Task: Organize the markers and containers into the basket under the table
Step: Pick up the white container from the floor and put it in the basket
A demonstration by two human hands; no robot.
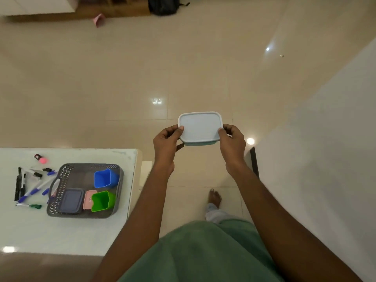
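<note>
Both hands are on the pale lidded container (200, 128), held out in front of the body over the floor, just past dead centre toward 12 o'clock. The left hand (165, 141) pinches the 9 o'clock edge and the right hand (233, 142) the 3 o'clock edge. On each side the thumb presses the lid rim and the fingers curl under the base. That two-sided hold keeps the box level and, I'd say, the lid seated (whether it's fully snapped shut, I can't tell).

Down at 8 o'clock the grey basket (120, 180) sits on the white table (61, 231), and it's already filling up. There's a blue cup (105, 178) in its 1 o'clock corner, a green cup (102, 200) at 5 o'clock, a dark lidded box (71, 200) at 7 o'clock, and a pink box (88, 197) wedged between the dark box and the green cup. The boxes lie flat and the cups stand upright, which looks like a way to save room. The free floor of the basket is at 10 to 11 o'clock, a likely berth for the box in hand.

The markers (30, 188) lie loose on the table just outside the basket's 9 o'clock side, with a pink highlighter (41, 158) a little beyond at 11 o'clock. None is in the basket yet, so I'd judge the containers nearly done and the markers all to come.
</note>
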